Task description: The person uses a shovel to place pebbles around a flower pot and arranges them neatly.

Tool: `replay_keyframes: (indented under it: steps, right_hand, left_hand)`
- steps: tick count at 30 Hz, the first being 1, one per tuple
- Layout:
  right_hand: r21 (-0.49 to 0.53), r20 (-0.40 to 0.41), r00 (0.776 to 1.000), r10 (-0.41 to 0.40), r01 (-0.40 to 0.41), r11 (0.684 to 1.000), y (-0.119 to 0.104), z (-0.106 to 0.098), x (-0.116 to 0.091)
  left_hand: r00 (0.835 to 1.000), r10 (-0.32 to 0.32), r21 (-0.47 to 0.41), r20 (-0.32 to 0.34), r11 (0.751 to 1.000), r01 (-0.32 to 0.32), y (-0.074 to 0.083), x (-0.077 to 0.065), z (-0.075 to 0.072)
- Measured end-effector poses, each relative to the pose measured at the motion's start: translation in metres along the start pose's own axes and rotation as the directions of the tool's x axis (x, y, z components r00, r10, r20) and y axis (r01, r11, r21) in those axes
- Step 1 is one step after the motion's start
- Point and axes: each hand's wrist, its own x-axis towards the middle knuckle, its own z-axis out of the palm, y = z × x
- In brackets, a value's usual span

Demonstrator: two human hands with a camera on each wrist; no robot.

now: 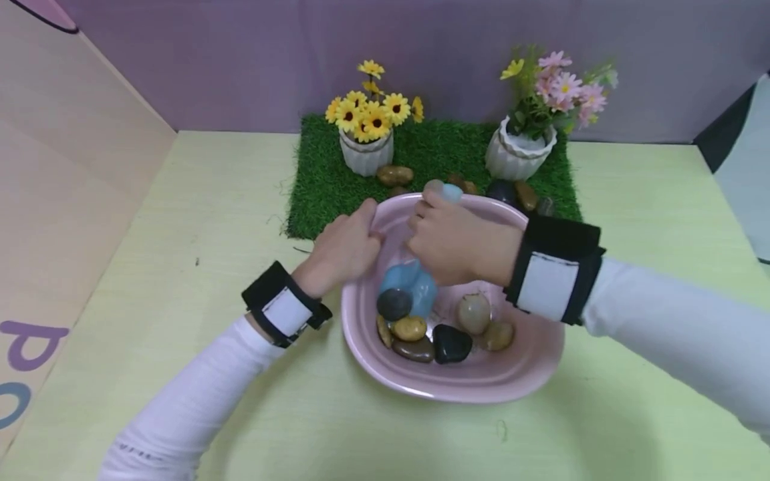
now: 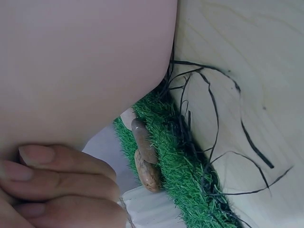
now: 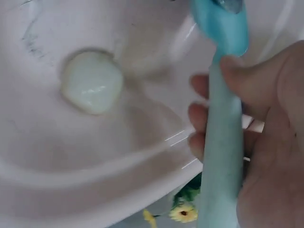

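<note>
My left hand (image 1: 345,250) grips the left rim of a pink basin (image 1: 454,393). In the left wrist view, its fingers (image 2: 71,178) are curled against the basin's outer wall (image 2: 85,61). My right hand (image 1: 454,240), over the basin, holds a blue toy shovel (image 1: 426,294) by its handle (image 3: 221,137). On the shovel's blade (image 3: 221,28) rests a dark grey stone (image 1: 394,304). Below it in the basin lie a yellowish pebble (image 1: 409,328), a brown stone (image 1: 414,349) and a black stone (image 1: 452,344). A pale round stone (image 1: 473,312) sits beside a tan one (image 1: 498,335).
Behind the basin, a green turf mat (image 1: 319,180) carries a pot of yellow flowers (image 1: 368,152), a pot of pink flowers (image 1: 519,152) and several stones (image 1: 395,176). Dark loose strands (image 2: 211,99) lie by the mat's edge on the light wooden table (image 1: 228,220).
</note>
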Motion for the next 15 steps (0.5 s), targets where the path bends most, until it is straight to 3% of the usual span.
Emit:
replay_keyframes:
  steps: [5,10,15]
  right_hand:
    - [0.163,0.098,0.995,0.019,-0.035,0.986,0.005,0.004,-0.007]
    - [0.294,0.218,0.976,-0.002,-0.064,0.954,0.012,0.008,-0.011]
    - [0.426,0.239,0.971,-0.014,-0.092,0.900,0.019,0.009,-0.016]
  left_hand:
    - [1.000,-0.009,0.007,0.002,1.000,0.009,-0.001,0.000,0.000]
    - [1.000,-0.010,0.006,-0.005,1.000,0.010,-0.001,-0.001,0.000]
    - [1.000,-0.005,-0.007,-0.007,1.000,0.005,-0.001,-0.001,0.000]
